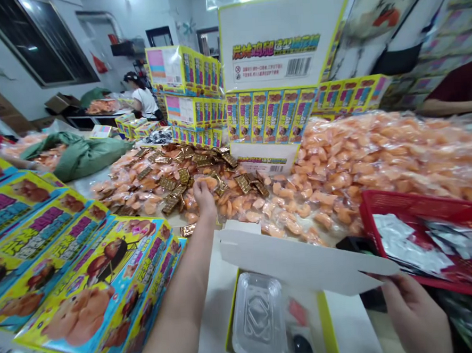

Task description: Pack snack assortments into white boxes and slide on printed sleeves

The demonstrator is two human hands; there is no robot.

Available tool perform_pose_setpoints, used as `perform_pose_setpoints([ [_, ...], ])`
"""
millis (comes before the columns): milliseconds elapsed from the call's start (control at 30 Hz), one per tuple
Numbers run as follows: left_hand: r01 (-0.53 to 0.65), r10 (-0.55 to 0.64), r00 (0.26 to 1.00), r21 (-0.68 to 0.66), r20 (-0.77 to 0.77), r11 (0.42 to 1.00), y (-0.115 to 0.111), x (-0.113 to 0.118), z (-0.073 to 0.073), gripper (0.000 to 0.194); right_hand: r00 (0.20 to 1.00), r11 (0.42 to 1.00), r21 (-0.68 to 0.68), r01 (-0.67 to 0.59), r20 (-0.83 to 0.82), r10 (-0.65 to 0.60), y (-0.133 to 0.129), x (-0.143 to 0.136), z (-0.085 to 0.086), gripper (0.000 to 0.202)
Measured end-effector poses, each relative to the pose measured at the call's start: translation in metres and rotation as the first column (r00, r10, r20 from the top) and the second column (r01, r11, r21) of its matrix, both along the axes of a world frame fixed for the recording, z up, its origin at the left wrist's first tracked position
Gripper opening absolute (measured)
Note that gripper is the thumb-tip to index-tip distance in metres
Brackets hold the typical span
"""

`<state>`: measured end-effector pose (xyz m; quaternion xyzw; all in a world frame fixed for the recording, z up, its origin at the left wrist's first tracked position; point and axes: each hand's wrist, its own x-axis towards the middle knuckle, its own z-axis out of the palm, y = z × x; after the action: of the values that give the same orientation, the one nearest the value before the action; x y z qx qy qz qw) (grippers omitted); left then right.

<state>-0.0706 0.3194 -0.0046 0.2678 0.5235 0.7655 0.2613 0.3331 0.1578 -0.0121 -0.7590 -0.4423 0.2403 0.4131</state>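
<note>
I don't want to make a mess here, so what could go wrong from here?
The left hand reaches into a pile where shiny gold packets mix with orange pieces in clear wrap, so it could grab the wrong kind. The left forearm might brush the yellow-and-blue printed boxes beside it. If the right hand releases the white cardboard flap, it could flop over the clear plastic tray.

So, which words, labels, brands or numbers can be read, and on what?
"炭烤鸡腿造型": top white box; its last characters are blurred.
"炭烤": yellow boxes at left; their other text is unclear.
Too small or blurred: the white box's small print, and the writing on the hanging bag.
</note>
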Motion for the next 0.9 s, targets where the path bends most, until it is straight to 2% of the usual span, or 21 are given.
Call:
perform_pose_setpoints([
  [100,0.138,-0.144,0.981,0.055,0.129,0.989,-0.009,0.01,0.028,0.01,0.997,0.996,0.086,0.035,-0.069,-0.029,0.0,0.005,0.009,0.036],
  [167,0.233,-0.247,0.954,0.099,0.17,0.968,-0.019,0.018,0.051,0.006,0.995,0.969,0.234,0.072,-0.078,-0.055,0.001,0.008,0.027,0.035],
  [233,0.308,-0.33,0.926,0.14,0.184,0.941,-0.031,0.026,0.079,0.005,0.994,0.883,0.457,0.106,-0.053,-0.092,0.002,0.005,0.059,0.032],
  [300,0.39,-0.422,0.895,0.204,0.146,0.898,-0.047,0.038,0.11,0.007,0.997,0.752,0.657,0.061,0.0,-0.081,0.004,-0.008,0.1,0.026],
  [367,0.483,-0.513,0.858,0.283,0.037,0.829,-0.07,0.054,0.141,0.009,0.992,0.701,0.703,-0.121,0.101,0.071,0.007,-0.032,0.144,0.023],
  [400,0.518,-0.538,0.843,0.305,-0.021,0.799,-0.084,0.064,0.156,0.01,0.967,0.685,0.683,-0.252,0.151,0.205,0.008,-0.046,0.164,0.023],
  [433,0.55,-0.558,0.827,0.312,-0.071,0.775,-0.1,0.075,0.168,0.011,0.916,0.665,0.637,-0.39,0.191,0.354,0.01,-0.062,0.18,0.024],
  [467,0.575,-0.573,0.813,0.305,-0.104,0.759,-0.116,0.086,0.178,0.013,0.842,0.62,0.596,-0.51,0.2,0.5,0.011,-0.078,0.193,0.028],
  [533,0.598,-0.586,0.799,0.279,-0.134,0.751,-0.147,0.107,0.19,0.015,0.662,0.493,0.526,-0.692,0.191,0.725,0.011,-0.105,0.205,0.036],
  [600,0.592,-0.569,0.806,0.259,-0.164,0.763,-0.174,0.119,0.188,0.016,0.522,0.397,0.491,-0.776,0.145,0.841,0.003,-0.122,0.199,0.045],
  [633,0.574,-0.545,0.819,0.257,-0.179,0.778,-0.185,0.12,0.183,0.016,0.493,0.386,0.485,-0.785,0.111,0.863,-0.005,-0.125,0.191,0.049],
  [700,0.499,-0.468,0.866,0.272,-0.174,0.823,-0.202,0.112,0.163,0.013,0.504,0.434,0.477,-0.764,0.022,0.863,-0.026,-0.122,0.166,0.058],
  [767,0.404,-0.399,0.914,0.249,-0.073,0.88,-0.219,0.094,0.135,0.014,0.524,0.505,0.42,-0.754,-0.08,0.848,-0.05,-0.115,0.133,0.063],
  [833,0.369,-0.38,0.921,0.122,0.088,0.922,-0.236,0.075,0.106,0.023,0.518,0.55,0.283,-0.786,-0.183,0.835,-0.069,-0.11,0.096,0.058],
  [900,0.412,-0.39,0.89,-0.05,0.236,0.91,-0.255,0.062,0.08,0.042,0.531,0.572,0.13,-0.81,-0.25,0.809,-0.078,-0.114,0.058,0.049],
])
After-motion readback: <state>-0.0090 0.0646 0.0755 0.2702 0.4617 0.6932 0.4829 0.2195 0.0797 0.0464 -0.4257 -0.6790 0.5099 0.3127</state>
